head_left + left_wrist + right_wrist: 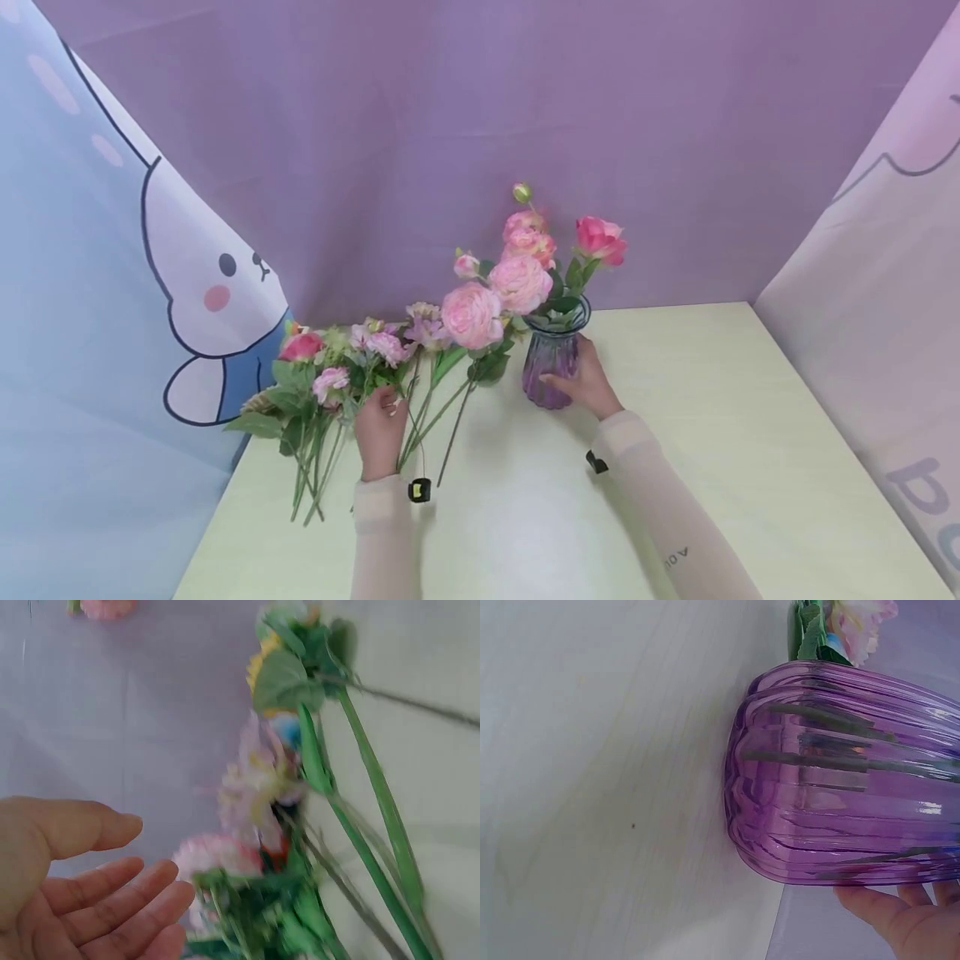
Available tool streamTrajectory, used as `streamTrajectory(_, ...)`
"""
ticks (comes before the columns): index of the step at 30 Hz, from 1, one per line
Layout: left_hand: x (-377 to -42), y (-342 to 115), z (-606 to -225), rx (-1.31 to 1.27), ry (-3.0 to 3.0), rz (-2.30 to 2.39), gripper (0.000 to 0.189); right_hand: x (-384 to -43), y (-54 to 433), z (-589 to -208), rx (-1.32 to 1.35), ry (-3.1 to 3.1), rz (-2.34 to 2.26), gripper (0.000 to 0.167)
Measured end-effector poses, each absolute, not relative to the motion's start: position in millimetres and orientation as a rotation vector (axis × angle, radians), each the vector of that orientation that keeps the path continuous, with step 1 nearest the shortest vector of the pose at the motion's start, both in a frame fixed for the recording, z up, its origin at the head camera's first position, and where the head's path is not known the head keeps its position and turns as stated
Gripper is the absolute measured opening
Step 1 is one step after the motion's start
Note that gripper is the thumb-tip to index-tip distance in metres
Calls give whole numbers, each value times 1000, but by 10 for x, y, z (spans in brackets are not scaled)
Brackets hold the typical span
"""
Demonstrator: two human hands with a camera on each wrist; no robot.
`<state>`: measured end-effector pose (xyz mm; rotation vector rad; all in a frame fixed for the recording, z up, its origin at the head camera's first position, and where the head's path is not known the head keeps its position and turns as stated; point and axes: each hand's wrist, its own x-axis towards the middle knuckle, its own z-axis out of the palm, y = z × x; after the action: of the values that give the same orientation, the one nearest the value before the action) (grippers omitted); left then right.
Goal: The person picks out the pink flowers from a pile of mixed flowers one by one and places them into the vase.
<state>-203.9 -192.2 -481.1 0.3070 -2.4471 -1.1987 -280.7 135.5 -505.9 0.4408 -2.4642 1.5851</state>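
Observation:
My right hand (592, 385) holds a ribbed purple glass vase (546, 371) by its side, thumb across the front. Stems show through the vase wall in the right wrist view. Out of its mouth rise a deep pink flower (600, 240) and several pale pink blooms (521, 283) leaning left. On the left, my left hand (379, 432) hovers close to a row of loose artificial flowers (386, 348). In the left wrist view that hand (105, 892) has relaxed, slightly bent fingers and nothing between them. Beside it are a pale lilac flower (255, 787) and green stems (382, 802).
A pale table (697, 417) carries everything. More flowers with long stems (311, 467) lie at its left side. Behind stands a purple cloth backdrop (420, 125), with a printed cartoon curtain (90, 317) on the left and a pale one (885, 333) on the right.

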Motion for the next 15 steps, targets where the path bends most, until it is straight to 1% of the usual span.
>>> streamTrajectory(5, -1955, -2123, -4935, 420, -2447, -1055, 27, -2810, 1344, -5059, 451, -2462, 1582, 96)
streamTrajectory(15, -1814, -2433, -5151, 627, -2498, -940, 29, -2807, 1357, -5071, 446, -2462, 1593, 96)
